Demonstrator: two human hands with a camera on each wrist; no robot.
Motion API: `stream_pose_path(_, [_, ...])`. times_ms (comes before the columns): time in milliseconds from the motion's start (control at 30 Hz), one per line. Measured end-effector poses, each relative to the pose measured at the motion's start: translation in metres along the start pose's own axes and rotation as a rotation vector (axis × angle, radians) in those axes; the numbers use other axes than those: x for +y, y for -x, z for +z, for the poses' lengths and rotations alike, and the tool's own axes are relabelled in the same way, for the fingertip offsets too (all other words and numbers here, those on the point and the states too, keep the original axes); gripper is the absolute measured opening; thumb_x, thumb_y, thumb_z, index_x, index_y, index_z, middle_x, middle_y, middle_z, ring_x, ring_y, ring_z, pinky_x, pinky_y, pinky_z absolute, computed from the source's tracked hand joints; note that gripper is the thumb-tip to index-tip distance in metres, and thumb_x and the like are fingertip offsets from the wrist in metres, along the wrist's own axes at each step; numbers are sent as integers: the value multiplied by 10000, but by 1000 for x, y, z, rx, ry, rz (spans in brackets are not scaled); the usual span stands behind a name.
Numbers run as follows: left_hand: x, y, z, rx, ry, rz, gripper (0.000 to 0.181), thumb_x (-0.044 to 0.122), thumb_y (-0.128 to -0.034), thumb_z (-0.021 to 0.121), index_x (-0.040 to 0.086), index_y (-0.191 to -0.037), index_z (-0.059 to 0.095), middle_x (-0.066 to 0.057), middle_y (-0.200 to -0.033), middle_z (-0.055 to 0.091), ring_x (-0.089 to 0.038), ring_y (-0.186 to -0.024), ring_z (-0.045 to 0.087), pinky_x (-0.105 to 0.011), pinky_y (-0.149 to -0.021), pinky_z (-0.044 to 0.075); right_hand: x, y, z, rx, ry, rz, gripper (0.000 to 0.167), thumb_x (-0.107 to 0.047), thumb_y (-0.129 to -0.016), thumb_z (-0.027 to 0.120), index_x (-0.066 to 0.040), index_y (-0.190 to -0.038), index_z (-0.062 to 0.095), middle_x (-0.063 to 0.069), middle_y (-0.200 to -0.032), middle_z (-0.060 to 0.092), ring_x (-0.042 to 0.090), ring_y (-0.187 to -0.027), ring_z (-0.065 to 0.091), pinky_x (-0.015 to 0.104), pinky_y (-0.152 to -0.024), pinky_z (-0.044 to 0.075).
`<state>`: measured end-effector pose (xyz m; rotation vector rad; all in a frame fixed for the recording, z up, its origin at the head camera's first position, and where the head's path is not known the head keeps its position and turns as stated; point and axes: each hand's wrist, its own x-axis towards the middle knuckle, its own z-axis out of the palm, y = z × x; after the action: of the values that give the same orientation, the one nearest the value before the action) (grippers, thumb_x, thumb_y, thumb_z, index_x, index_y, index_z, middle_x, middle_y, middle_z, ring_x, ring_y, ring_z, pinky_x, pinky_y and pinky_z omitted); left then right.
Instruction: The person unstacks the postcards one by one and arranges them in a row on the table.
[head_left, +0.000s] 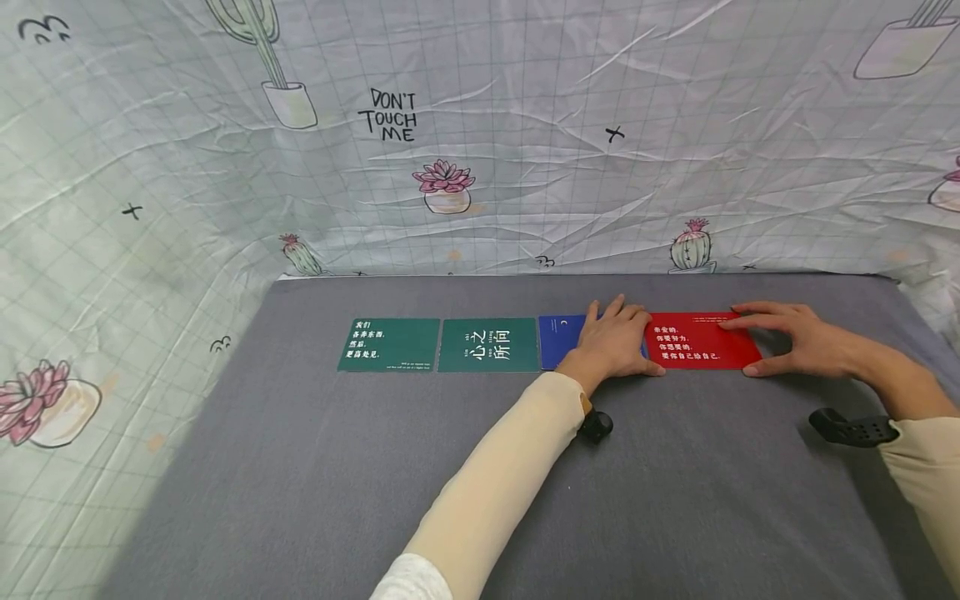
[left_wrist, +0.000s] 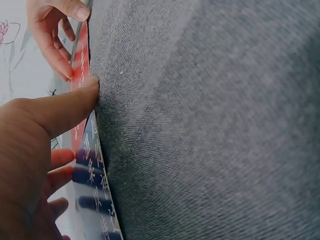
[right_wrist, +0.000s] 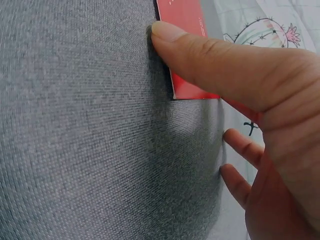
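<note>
Four cards lie in a row on the grey cloth in the head view. My left hand point(head_left: 611, 340) covers the join between the blue card point(head_left: 558, 342) and the red card point(head_left: 697, 343). Its thumb touches the red card's near edge by the left corner, and its fingers reach to the far edge. At the red card's right end, my right hand point(head_left: 802, 340) spans it, thumb at the near edge and fingers at the far edge. Left of the blue card are a green card with large characters point(head_left: 457, 346) and another green card point(head_left: 405, 342).
A grey cloth point(head_left: 300, 500) covers the table. Behind it hangs a pale curtain point(head_left: 525, 233) printed with cacti, which also runs down the left side. Each wrist wears a black strap, such as the right strap point(head_left: 851, 429).
</note>
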<state>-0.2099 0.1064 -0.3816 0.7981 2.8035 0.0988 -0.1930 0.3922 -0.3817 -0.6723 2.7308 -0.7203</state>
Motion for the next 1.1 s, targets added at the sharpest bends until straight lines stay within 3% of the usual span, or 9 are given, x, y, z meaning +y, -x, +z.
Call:
stream_pose_path(133, [-1, 0, -1, 11, -11, 8, 803, 634, -825, 582, 293, -1498, 306, 136, -1532, 252, -124, -1439, 79, -394, -1151, 45, -3, -2, -1, 6, 7, 14, 673, -245, -736, 814, -38, -1315, 539, 277, -1402, 307, 509, -1220, 223, 683, -872, 246])
stream_pose_path(267, [-3, 2, -1, 60, 5, 42, 789, 617, -827, 590, 287, -1491, 319, 123, -1533, 253, -126, -1438, 83, -379, -1150, 55, -10, -1, -2, 30, 31, 57, 677, -268, -750, 803, -40, -1327, 532, 284, -1402, 309, 511, -1228, 214, 683, -876, 244])
stream_pose_path(467, [-8, 17, -8, 155, 55, 129, 753, 580, -838, 601, 261, -1475, 358, 93, -1544, 245, -128, -1439, 90, -371, -1150, 63, -22, 10, 1, 132, 83, 54, 629, -247, -784, 779, -10, -1315, 540, 258, -1377, 361, 481, -1206, 249, 638, -836, 316])
stream_pose_path(600, [-13, 36, -12, 205, 94, 171, 746, 564, -845, 607, 240, -1473, 368, 77, -1552, 238, -139, -1441, 95, -382, -1151, 75, -28, 18, 6, 224, 89, 2, 585, -198, -789, 773, 8, -1291, 553, 246, -1360, 401, 466, -1190, 282, 608, -829, 303])
stream_pose_path(767, [-27, 66, -10, 254, 150, 208, 729, 540, -845, 629, 212, -1455, 403, 56, -1551, 254, -149, -1443, 97, -390, -1152, 75, -36, 28, 12, 316, 90, -28, 591, -167, -793, 767, -5, -1309, 532, 236, -1360, 407, 451, -1195, 277, 657, -860, 250])
stream_pose_path(933, [-49, 97, -7, 318, 187, 216, 725, 515, -833, 661, 181, -1435, 435, 28, -1536, 291, -171, -1442, 127, -420, -1151, 87, -42, 40, 18, 398, 145, -41, 614, -171, -802, 760, -11, -1338, 505, 241, -1360, 407, 457, -1201, 297, 673, -988, 186])
stream_pose_path(1100, [-78, 129, -5, 384, 239, 205, 708, 493, -847, 670, 151, -1425, 447, -9, -1527, 311, -194, -1439, 148, -470, -1139, 128, -44, 54, 25, 426, 169, -45, 642, -157, -802, 757, -11, -1364, 481, 261, -1349, 398, 475, -1194, 316, 646, -1057, 137])
